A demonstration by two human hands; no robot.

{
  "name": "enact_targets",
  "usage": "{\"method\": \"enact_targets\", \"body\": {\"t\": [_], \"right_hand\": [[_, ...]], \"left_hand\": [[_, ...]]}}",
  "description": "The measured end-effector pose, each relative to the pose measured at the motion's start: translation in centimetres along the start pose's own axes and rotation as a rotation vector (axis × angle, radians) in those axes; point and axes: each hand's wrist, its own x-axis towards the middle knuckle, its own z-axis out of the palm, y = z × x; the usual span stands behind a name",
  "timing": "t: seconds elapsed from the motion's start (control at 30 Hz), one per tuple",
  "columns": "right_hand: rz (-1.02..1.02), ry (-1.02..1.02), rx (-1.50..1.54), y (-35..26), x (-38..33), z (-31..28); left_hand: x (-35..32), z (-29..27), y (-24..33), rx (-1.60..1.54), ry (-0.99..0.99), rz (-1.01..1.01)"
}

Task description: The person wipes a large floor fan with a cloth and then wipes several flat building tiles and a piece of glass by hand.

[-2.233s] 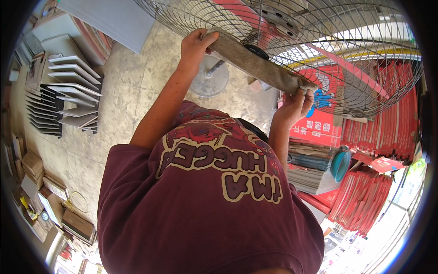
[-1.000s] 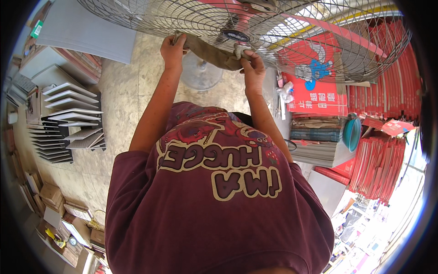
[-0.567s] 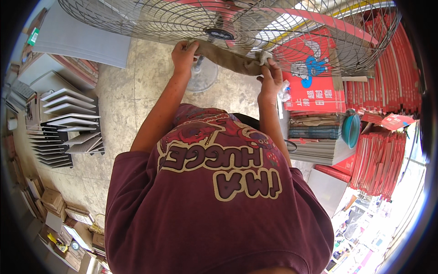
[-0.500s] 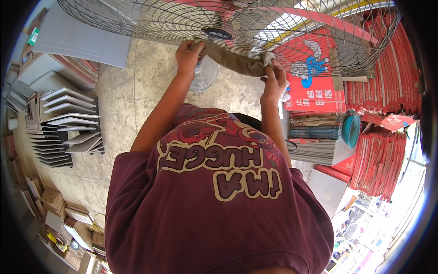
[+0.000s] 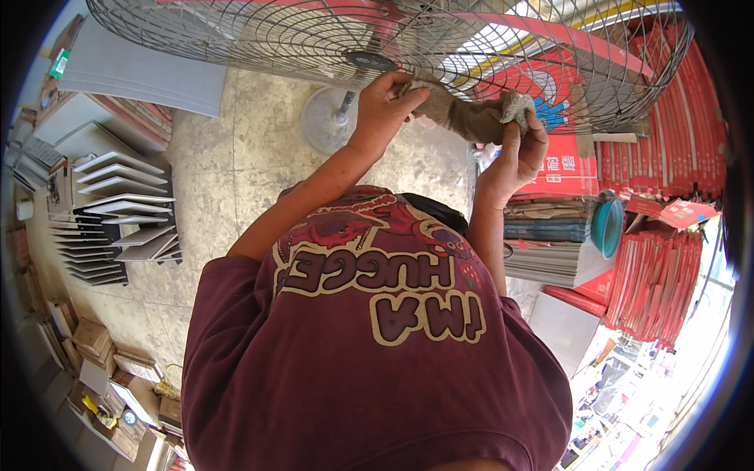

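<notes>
A large wire fan guard (image 5: 259,49) spans the top of the view, with red blades (image 5: 561,35) and a dark round badge (image 5: 371,60) at its middle. Along the guard's near side stretches a dirty brown-grey rag (image 5: 471,119). My left hand (image 5: 383,116) pinches its left end just below the badge. Bunched at the other end, a paler part of the rag is gripped between the fingers of my right hand (image 5: 518,161). Whether the rag's far side touches the wires is hard to tell.
A round grey stand base (image 5: 318,125) rests on the concrete floor (image 5: 208,212). Racked tile panels (image 5: 129,188) stand at left. On the right are red cartons (image 5: 656,275), a red printed panel (image 5: 558,169), stacked sheets (image 5: 542,259) and a teal bowl (image 5: 606,226).
Both hands have shifted right along the fan guard, carrying the rag with them. It is now more bunched between them.
</notes>
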Motion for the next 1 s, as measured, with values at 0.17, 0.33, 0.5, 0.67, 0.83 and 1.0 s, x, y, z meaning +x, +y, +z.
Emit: {"method": "enact_targets", "body": {"t": [0.17, 0.33, 0.5, 0.67, 0.83, 1.0], "right_hand": [[-0.09, -0.062, -0.034, 1.0, 0.4, 0.1], [0.088, -0.092, 0.035, 4.2, -0.4, 0.0], [0.222, -0.084, 0.011, 6.6, -1.2, -0.4], [0.395, -0.085, -0.087, 7.9, -2.2, 0.3], [0.511, -0.11, -0.098, 8.7, -3.5, 2.3], [0.554, -0.205, -0.097, 9.3, -4.9, 4.8]], "left_hand": [[1.2, -0.2, -0.7, -0.112, 0.024, -0.18], [2.6, -3.1, -3.2, -0.218, 0.14, -0.347], [2.9, -5.9, -3.4, -0.274, 0.225, -0.378], [3.4, -8.8, -2.9, -0.259, 0.283, -0.346], [3.6, -11.6, -2.0, -0.288, 0.362, -0.272], [3.4, -14.5, 0.0, -0.264, 0.431, -0.219]]}}
